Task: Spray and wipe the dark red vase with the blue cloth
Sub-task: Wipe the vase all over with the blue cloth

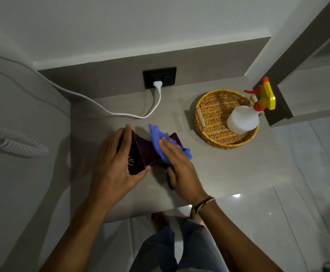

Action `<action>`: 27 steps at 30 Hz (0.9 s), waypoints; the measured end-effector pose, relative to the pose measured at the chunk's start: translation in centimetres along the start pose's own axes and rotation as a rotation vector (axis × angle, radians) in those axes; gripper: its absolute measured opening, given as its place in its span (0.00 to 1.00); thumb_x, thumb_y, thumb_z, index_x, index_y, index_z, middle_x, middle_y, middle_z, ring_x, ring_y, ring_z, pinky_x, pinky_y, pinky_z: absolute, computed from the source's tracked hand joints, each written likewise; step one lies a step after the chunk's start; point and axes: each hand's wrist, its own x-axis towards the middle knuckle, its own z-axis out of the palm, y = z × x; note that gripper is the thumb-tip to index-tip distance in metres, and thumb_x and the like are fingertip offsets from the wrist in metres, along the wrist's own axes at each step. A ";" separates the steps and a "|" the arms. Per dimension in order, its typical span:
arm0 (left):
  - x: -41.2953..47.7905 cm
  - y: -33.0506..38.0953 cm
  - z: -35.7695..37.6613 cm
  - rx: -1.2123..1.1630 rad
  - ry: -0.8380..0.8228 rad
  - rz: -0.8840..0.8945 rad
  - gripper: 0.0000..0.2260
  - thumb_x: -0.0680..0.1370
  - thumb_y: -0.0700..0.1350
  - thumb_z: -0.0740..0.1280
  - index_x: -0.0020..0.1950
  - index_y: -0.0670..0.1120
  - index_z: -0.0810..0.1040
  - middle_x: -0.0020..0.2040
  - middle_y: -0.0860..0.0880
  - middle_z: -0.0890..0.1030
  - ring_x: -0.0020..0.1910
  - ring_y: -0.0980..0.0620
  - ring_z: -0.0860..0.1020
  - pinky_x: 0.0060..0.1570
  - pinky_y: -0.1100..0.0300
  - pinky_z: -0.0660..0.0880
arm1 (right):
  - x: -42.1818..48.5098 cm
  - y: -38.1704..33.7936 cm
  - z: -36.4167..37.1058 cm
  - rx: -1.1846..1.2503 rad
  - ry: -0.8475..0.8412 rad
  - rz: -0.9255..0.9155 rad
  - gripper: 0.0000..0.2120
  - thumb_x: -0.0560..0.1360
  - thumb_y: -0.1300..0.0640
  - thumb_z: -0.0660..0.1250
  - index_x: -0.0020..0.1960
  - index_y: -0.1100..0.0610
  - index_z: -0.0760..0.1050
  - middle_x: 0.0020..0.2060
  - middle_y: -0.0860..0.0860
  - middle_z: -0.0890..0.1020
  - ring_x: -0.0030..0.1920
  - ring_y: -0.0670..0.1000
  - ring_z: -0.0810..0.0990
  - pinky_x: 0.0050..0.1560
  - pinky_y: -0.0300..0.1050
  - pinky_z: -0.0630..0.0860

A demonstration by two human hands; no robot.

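Note:
The dark red vase (143,149) stands on the grey shelf (219,169), seen from above, with a small green pattern on its left side. My left hand (115,165) grips the vase from the left, fingers over its rim and thumb at the near corner. My right hand (180,165) presses the blue cloth (157,137) flat against the vase's right side; part of the cloth hangs below my palm. The white spray bottle (242,119) with a yellow and red trigger head stands in the wicker basket (209,112) to the right, untouched.
A black wall socket (159,77) holds a white plug whose cable (109,110) runs left across the shelf's back. A white coiled cord (13,144) lies at far left. The shelf's front edge is near my legs; glossy tiled floor lies at right.

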 end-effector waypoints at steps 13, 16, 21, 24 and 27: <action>0.1 0.9 -0.8 -0.010 -0.032 -0.071 0.49 0.67 0.55 0.83 0.80 0.36 0.67 0.71 0.35 0.74 0.68 0.40 0.70 0.66 0.40 0.75 | 0.3 1.9 -0.8 -0.031 0.007 0.070 0.34 0.77 0.77 0.63 0.81 0.61 0.65 0.82 0.56 0.65 0.84 0.55 0.61 0.84 0.60 0.61; 0.2 1.4 -0.6 -0.025 -0.055 -0.112 0.51 0.68 0.64 0.77 0.82 0.40 0.64 0.73 0.37 0.72 0.70 0.40 0.69 0.66 0.45 0.74 | 1.3 3.5 -1.9 0.068 0.211 0.335 0.31 0.78 0.77 0.61 0.80 0.62 0.67 0.78 0.59 0.72 0.79 0.59 0.70 0.81 0.62 0.66; 1.5 0.3 -1.2 -0.283 -0.074 -0.425 0.54 0.66 0.76 0.71 0.85 0.51 0.58 0.77 0.43 0.69 0.75 0.43 0.71 0.66 0.55 0.69 | 3.4 2.8 -2.5 0.720 0.353 0.728 0.25 0.81 0.75 0.55 0.73 0.61 0.75 0.65 0.64 0.82 0.65 0.65 0.81 0.71 0.62 0.78; 2.0 -0.4 -2.2 -0.332 -0.174 -0.397 0.56 0.62 0.85 0.62 0.85 0.66 0.47 0.83 0.45 0.62 0.79 0.43 0.68 0.70 0.46 0.71 | 4.2 2.3 -2.9 0.766 0.304 0.775 0.23 0.81 0.74 0.55 0.70 0.62 0.77 0.60 0.65 0.83 0.57 0.61 0.83 0.65 0.59 0.81; 1.4 -0.3 -3.0 -0.216 -0.359 -0.267 0.68 0.50 0.85 0.70 0.81 0.73 0.36 0.88 0.50 0.41 0.84 0.38 0.54 0.73 0.35 0.66 | 5.2 2.4 -3.1 0.691 0.241 0.814 0.21 0.79 0.75 0.55 0.67 0.67 0.78 0.52 0.63 0.83 0.53 0.60 0.82 0.61 0.59 0.81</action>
